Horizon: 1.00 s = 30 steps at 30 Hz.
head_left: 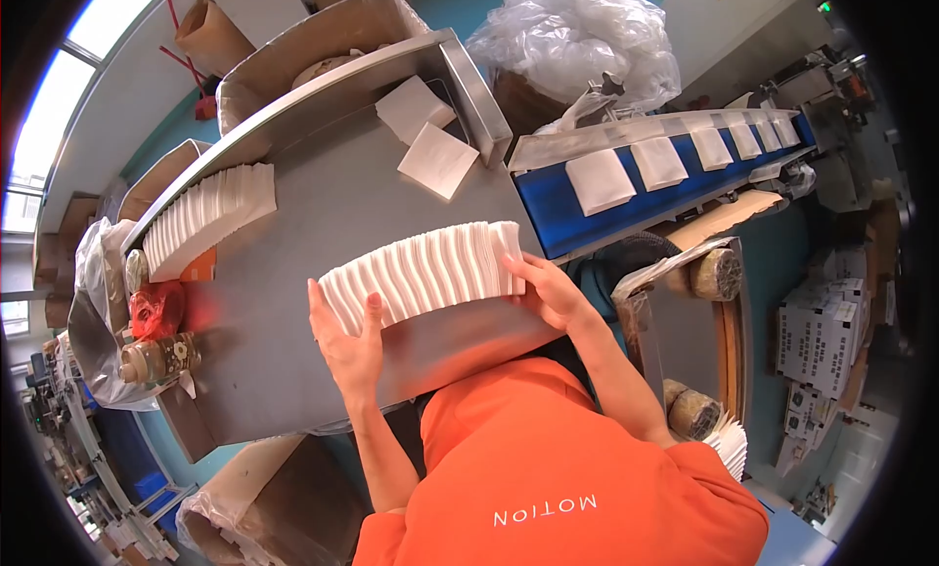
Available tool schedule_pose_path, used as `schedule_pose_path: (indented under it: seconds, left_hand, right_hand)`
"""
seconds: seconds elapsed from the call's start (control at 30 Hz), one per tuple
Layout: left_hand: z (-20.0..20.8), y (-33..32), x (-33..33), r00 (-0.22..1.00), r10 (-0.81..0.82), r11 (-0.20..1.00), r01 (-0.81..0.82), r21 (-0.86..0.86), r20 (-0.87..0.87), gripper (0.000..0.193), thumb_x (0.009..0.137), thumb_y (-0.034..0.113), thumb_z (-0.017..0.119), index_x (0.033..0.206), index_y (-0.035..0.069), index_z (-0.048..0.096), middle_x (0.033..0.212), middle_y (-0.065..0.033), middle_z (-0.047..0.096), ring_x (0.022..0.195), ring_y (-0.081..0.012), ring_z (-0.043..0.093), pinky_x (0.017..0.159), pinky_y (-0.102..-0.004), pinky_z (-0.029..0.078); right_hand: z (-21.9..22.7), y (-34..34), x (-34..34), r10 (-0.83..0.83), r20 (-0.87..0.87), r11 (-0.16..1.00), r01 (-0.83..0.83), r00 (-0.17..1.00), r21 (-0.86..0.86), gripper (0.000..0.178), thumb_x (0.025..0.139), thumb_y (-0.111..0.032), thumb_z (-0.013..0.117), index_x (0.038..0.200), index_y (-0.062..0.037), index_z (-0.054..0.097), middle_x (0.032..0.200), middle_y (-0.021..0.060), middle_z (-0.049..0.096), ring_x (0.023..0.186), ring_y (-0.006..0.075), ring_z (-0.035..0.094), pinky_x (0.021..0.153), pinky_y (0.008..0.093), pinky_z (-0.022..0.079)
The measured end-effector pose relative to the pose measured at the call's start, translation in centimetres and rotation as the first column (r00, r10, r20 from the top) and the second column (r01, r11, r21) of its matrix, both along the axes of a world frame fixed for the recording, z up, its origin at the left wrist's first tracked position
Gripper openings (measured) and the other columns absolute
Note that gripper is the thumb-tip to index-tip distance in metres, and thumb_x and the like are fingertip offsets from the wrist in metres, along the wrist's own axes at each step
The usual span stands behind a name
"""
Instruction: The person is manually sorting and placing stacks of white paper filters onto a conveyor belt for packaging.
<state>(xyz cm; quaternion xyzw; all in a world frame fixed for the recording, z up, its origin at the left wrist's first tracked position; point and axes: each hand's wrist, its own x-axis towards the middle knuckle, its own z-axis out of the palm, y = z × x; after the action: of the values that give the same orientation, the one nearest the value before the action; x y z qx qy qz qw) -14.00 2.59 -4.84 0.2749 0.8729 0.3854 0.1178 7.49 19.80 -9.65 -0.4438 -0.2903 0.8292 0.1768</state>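
Note:
A long row of white folded paper napkins (421,272) stands on edge in front of me on the grey metal table (323,194). My left hand (350,346) cups the left end, its thumb along the near side and its fingers round the end. At the right end, my right hand (550,287) grips the last napkins between thumb and fingers. The row is pressed between both hands and bows slightly. Two loose folded napkins, a nearer one (438,161) and a farther one (415,109), lie flat toward the table's far right corner.
Another napkin row (210,219) stands by the table's raised left rim. Near it are a red plastic bag (156,310) and a tape roll (161,358). A blue conveyor belt (558,235) carries several napkins at right. Cardboard boxes (264,498) surround the table.

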Motion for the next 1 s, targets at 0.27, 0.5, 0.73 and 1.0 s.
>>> schedule_pose_path:
  seconds: [0.27,0.5,0.73,1.0]
  left_hand:
    - [0.0,0.5,0.5,0.992,-0.104,0.994,0.101,0.044,0.072,0.087,0.087,0.05,0.069,0.148,0.0,0.031,0.148,-0.0218,0.039,0.138,-0.0349,0.037,0.113,-0.0422,0.03]
    - [0.1,1.0,1.6,0.999,-0.041,0.999,0.041,0.003,-0.003,0.088,0.087,0.047,0.069,0.148,-0.001,0.03,0.149,-0.0227,0.036,0.14,-0.035,0.034,0.113,-0.0427,0.029]
    - [0.0,0.9,1.0,0.995,-0.084,0.996,0.083,0.015,0.052,0.09,0.087,0.048,0.07,0.148,-0.003,0.028,0.149,-0.0232,0.035,0.14,-0.0354,0.033,0.114,-0.0423,0.028]
    - [-0.3,1.5,2.2,0.992,-0.124,0.992,0.124,0.013,0.006,0.089,0.087,0.046,0.07,0.149,-0.002,0.027,0.148,-0.0237,0.036,0.138,-0.0364,0.034,0.113,-0.0432,0.03]
  right_hand:
    - [-1.4,0.8,1.2,-0.264,0.008,0.962,0.262,0.965,0.077,0.041,0.095,-0.03,0.065,0.123,-0.002,0.055,0.112,0.0085,0.062,0.096,0.0178,0.062,0.081,0.0296,0.053]
    - [0.5,-0.9,-1.0,0.021,0.008,0.995,-0.022,1.0,0.101,0.049,0.095,-0.038,0.063,0.125,0.0002,0.056,0.111,0.0079,0.064,0.099,0.0134,0.059,0.087,0.0277,0.048]
    - [-0.4,0.5,1.7,-0.243,0.047,0.97,0.243,0.969,0.023,0.034,0.095,-0.021,0.062,0.12,0.0001,0.056,0.11,0.0086,0.064,0.096,0.0172,0.062,0.079,0.0275,0.051]
    - [1.6,-1.1,-2.7,0.108,0.194,0.891,-0.182,0.975,0.416,0.053,0.098,-0.041,0.059,0.13,0.0017,0.053,0.114,0.0088,0.063,0.103,0.0125,0.056,0.091,0.0266,0.045]
